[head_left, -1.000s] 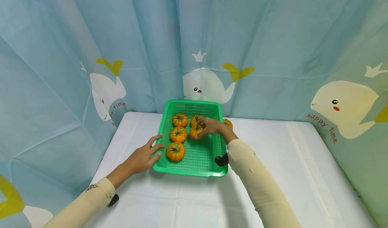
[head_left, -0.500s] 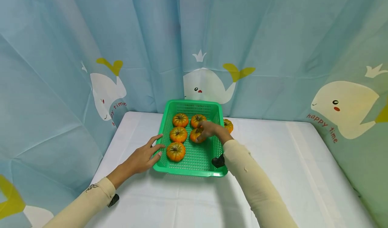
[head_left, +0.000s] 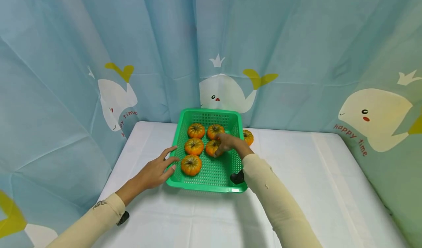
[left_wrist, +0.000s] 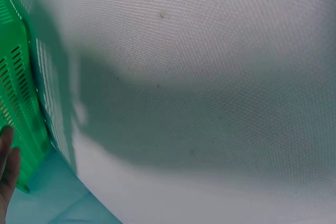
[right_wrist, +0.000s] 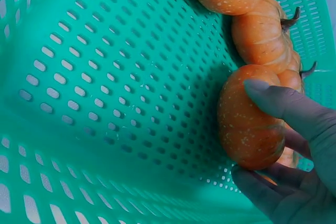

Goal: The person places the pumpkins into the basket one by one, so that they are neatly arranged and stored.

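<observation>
My right hand [head_left: 227,142] holds a small orange pumpkin [head_left: 211,148] inside the green plastic basket [head_left: 207,188]. In the right wrist view the thumb lies across the side of this pumpkin [right_wrist: 247,129], and the other fingers reach round its far side. It stands just in front of another pumpkin [head_left: 215,130] in the right-hand row. Three more pumpkins form a row along the left: a back one [head_left: 196,130], a middle one [head_left: 193,146] and a front one [head_left: 191,165]. My left hand [head_left: 154,172] rests at the basket's left rim with spread fingers.
Outside the basket, behind its right wall, sits one more pumpkin [head_left: 248,137], partly hidden. A white cloth [head_left: 313,174] covers the table. Directly behind the table hangs a blue curtain [head_left: 293,105] printed with whales.
The right hand has shifted slightly down and toward me with its pumpkin, uncovering more of the pumpkin behind. The left hand and the basket have stayed put.
</observation>
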`<state>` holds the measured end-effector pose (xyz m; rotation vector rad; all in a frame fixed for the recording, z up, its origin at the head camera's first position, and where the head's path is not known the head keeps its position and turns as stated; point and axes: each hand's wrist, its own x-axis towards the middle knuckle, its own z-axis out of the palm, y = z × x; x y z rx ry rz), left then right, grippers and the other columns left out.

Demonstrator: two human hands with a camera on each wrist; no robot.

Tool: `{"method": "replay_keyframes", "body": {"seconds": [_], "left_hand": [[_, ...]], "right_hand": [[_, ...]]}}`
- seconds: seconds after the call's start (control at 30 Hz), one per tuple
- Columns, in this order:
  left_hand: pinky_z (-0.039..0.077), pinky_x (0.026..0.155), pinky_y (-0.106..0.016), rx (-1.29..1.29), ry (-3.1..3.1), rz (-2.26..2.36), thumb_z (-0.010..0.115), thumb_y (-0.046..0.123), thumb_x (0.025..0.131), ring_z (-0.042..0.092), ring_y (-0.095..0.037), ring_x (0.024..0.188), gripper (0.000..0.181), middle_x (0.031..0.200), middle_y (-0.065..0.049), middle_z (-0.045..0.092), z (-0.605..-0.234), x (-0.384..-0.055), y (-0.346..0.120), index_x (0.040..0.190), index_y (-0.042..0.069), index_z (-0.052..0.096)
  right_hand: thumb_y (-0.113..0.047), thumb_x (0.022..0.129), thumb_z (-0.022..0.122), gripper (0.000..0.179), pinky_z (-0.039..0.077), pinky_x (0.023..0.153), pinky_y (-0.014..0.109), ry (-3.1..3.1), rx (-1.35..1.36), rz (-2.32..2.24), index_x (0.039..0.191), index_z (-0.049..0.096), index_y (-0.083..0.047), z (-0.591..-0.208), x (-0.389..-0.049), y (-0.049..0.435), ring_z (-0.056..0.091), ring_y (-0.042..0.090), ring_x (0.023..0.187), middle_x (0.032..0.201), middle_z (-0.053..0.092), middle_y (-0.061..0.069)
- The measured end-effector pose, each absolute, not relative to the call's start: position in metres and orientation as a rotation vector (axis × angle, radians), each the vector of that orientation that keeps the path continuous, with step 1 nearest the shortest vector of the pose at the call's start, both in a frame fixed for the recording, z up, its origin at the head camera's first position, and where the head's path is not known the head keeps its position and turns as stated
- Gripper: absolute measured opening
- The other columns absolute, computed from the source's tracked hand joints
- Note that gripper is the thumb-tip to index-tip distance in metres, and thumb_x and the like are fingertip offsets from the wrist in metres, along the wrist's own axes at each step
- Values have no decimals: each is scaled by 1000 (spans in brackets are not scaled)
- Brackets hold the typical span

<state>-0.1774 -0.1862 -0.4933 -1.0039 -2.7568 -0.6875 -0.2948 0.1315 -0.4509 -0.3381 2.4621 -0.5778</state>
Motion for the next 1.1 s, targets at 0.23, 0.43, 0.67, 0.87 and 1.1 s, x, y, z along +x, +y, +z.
{"method": "replay_keyframes", "body": {"seconds": [0.23,0.43,0.67,0.87,1.1], "left_hand": [[54,69,-32,-996,-2769,-687,53,26,105,69,-17,87,31,160,-13,34,-495,-177,-187,130,12,64],[54,68,-32,-993,-2773,-683,55,24,104,68,-16,85,31,160,-12,34,-494,-176,-187,130,12,64],[54,68,-33,-997,-2760,-686,56,22,103,69,-17,87,29,159,-12,35,-493,-175,-187,129,12,65],[54,69,-33,-997,-2772,-673,56,22,103,69,-18,88,29,160,-13,34,-491,-175,-186,129,12,65],[54,68,-32,-996,-2765,-682,57,20,102,69,-18,87,29,159,-15,34,-491,-176,-185,128,11,65]], "right_hand": [[-22,83,84,81,38,113,52,2461,-345,-541,150,42,-7,-452,-295,131,41,38,141,153,41,21],[-19,82,84,78,39,112,52,2464,-354,-525,148,43,-6,-450,-293,131,42,37,140,151,43,21],[-17,81,84,78,41,111,50,2489,-384,-498,147,44,-6,-450,-291,132,45,37,137,148,46,21],[-19,83,83,76,41,111,50,2486,-366,-501,147,45,-7,-450,-291,132,46,35,136,148,46,19],[-27,81,85,79,41,110,50,2489,-345,-508,146,46,-7,-448,-290,133,45,34,136,149,46,18]]}}
